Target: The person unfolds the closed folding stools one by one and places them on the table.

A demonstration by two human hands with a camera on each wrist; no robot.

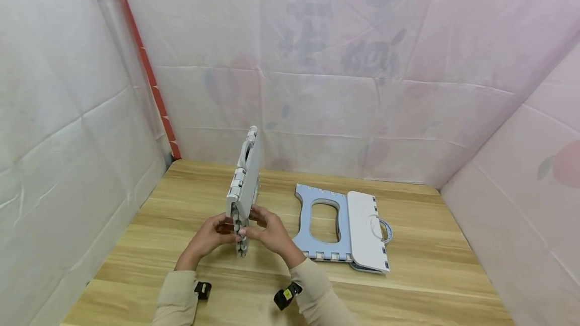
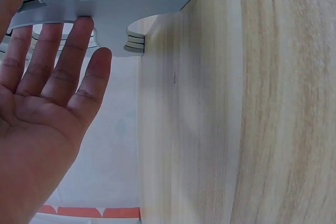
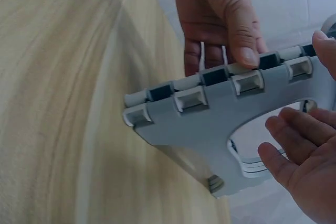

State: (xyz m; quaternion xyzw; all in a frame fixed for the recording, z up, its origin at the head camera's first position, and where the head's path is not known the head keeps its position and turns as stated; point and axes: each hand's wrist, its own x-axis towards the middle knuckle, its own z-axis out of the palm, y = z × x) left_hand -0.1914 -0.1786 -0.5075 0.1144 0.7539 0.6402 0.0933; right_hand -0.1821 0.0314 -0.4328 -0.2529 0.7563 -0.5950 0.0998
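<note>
A grey-and-white folding stool [image 1: 247, 185], folded flat, is held edge-on above the left-middle of the table between my two hands. My left hand [image 1: 205, 239] holds it from the left, its thumb on the near hinged edge and the other fingers along the side panel. From the right, my right hand [image 1: 273, 234] grips the same edge with its thumb, fingers reaching along the panel beside the oval cut-out, as the right wrist view shows. White hinge knuckles [image 3: 248, 82] line that edge. The left wrist view shows the left fingers [image 2: 65, 72] nearly straight against the panel.
To the right, a blue-and-white folding stool [image 1: 369, 230] lies on the wooden table [image 1: 421, 265], its white top beside the blue leg panel and a round handle at its right. White printed sheets [image 1: 317, 104] hang behind and at both sides. A red strip [image 1: 149, 69] runs down the left corner.
</note>
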